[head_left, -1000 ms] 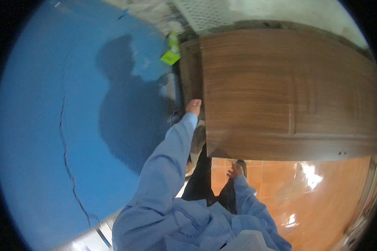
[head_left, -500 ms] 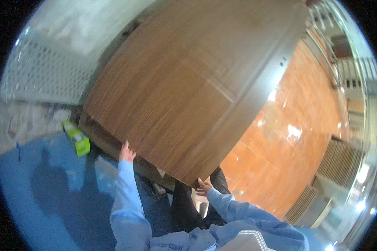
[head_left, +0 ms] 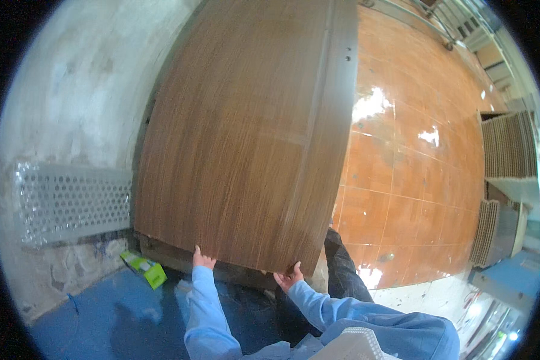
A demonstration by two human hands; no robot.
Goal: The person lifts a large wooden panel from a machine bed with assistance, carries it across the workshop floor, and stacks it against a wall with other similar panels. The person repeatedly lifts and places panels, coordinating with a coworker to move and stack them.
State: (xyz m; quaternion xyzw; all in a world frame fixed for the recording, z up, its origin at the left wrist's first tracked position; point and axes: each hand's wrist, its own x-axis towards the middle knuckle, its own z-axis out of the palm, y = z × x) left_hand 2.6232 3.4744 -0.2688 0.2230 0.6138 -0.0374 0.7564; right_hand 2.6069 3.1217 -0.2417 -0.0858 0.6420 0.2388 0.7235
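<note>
Orange tile flr (head_left: pixel 423 171), R side: glossy, w/ bright reflections (head_left: pixel 371 105), small pale spot (head_left: pixel 389 257) nr lower end. Blue flr (head_left: pixel 99 309), lower L: green/white box (head_left: pixel 145 269) sits on it. Brown panel (head_left: pixel 240 144) over darker base (head_left: pixel 169 251); contact unclear, base mostly hidden.

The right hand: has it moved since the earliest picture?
Yes: the right hand was seen over the orange tiled floor; it has moved off it, to the short near edge of the brown door panel.
</note>
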